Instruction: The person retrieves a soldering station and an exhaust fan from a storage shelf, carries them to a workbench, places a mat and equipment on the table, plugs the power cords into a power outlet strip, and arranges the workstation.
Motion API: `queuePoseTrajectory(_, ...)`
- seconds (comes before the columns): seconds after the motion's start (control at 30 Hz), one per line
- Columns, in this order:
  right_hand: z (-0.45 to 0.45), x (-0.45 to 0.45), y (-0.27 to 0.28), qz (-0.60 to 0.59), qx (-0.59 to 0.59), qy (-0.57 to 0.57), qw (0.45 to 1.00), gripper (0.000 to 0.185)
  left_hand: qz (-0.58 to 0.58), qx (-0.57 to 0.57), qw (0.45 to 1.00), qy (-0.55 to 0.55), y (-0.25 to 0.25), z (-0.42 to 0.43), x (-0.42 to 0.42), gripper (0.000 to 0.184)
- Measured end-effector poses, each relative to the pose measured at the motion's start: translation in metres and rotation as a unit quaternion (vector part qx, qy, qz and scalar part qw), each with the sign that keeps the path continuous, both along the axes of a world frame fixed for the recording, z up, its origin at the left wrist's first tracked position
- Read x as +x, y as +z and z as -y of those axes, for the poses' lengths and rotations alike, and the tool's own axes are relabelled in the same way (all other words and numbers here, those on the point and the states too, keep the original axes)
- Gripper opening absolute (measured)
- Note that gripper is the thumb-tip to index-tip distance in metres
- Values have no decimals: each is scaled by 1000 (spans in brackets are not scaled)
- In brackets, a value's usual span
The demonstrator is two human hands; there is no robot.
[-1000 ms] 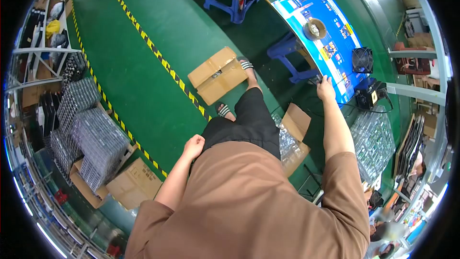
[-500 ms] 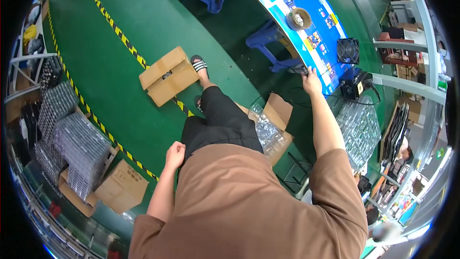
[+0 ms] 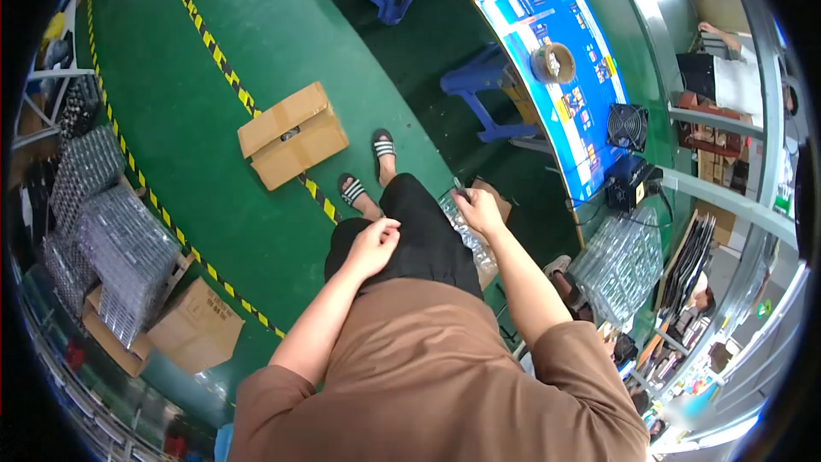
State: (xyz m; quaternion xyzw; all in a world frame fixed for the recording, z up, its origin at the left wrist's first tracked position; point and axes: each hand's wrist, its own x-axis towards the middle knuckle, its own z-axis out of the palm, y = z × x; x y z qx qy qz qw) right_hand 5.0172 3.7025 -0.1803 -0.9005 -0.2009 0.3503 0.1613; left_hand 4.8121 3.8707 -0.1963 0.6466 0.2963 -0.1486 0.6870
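My right hand [image 3: 481, 210] is closed around a small, dark, slim tool [image 3: 460, 192], held out in front of my right thigh; its exact kind is too small to make out. My left hand [image 3: 376, 248] is in front of my shorts, its fingers curled in with nothing visible in them. Past my feet, a brown cardboard box [image 3: 312, 120] sits on the green floor, with a small gap between its top flaps. Partly behind my right hand and forearm is a carton with clear plastic packing [image 3: 479, 248].
To the right, a table with a blue printed sheet [image 3: 586, 150] bears a round tub [image 3: 553, 63], a black fan [image 3: 627, 127] and a dark cabled device [image 3: 629, 181]. Blue stools [image 3: 475, 81] stand beside it. Stacked clear trays [image 3: 128, 244] and a carton [image 3: 197, 325] are at left.
My right hand has left the table edge and come in front of my body with the slim tool. My left hand has risen toward the middle. My feet have turned toward the box.
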Motion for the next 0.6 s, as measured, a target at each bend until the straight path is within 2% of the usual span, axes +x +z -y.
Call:
queuePoseTrajectory(0.07, -8, 21, -23, -50, 24, -76, 996, 36, 5, -5, 1000, 15, -5, 10, 11, 22)
queuePoseTrajectory(0.17, 2, 72, -91, -1, 1, -145, 989, 38, 8, 53, 996, 71, -32, 23, -8, 20)
queuePoseTrajectory(0.2, 0, 91, -101, 2, -16, -182, 983, 40, -38, 39, 995, 78, -36, 20, -17, 19)
queuePoseTrajectory(0.23, 14, 113, -140, -40, -16, -263, 964, 41, -50, 77, 992, 82, -52, 24, -30, 18)
queuePoseTrajectory(0.3, 44, 157, -212, 3, 13, -325, 946, 36, -129, 59, 986, 90, -65, 27, -45, 18)
queuePoseTrajectory(0.33, 25, 172, -191, -49, 40, -420, 905, 36, -157, 68, 981, 96, -72, 34, -50, 18)
queuePoseTrajectory(0.37, 12, 188, -189, -29, -8, -493, 869, 32, -196, 66, 973, 100, -78, 40, -51, 17)
queuePoseTrajectory(0.4, 14, 210, -207, -38, 34, -536, 842, 27, -206, 45, 966, 150, -101, 56, -63, 15)
queuePoseTrajectory(0.43, 32, 225, -227, -51, 67, -582, 809, 22, -224, 50, 960, 161, -93, 55, -45, 14)
queuePoseTrajectory(0.47, 45, 240, -247, -57, 64, -584, 807, 22, -241, 57, 956, 159, -89, 57, -31, 14)
queuePoseTrajectory(0.5, 57, 250, -265, -104, 241, -612, 746, 18, -258, 64, 951, 158, -90, 60, -20, 13)
queuePoseTrajectory(0.53, 69, 260, -283, -170, 399, -625, 649, 15, -237, 81, 957, 145, -94, 66, -16, 13)
queuePoseTrajectory(0.57, 74, 272, -295, -225, 483, -627, 568, 15, -262, 86, 954, 117, -88, 66, -2, 12)
queuePoseTrajectory(0.6, 79, 280, -305, -245, 506, -642, 522, 16, -260, 108, 955, 96, -83, 69, 7, 12)
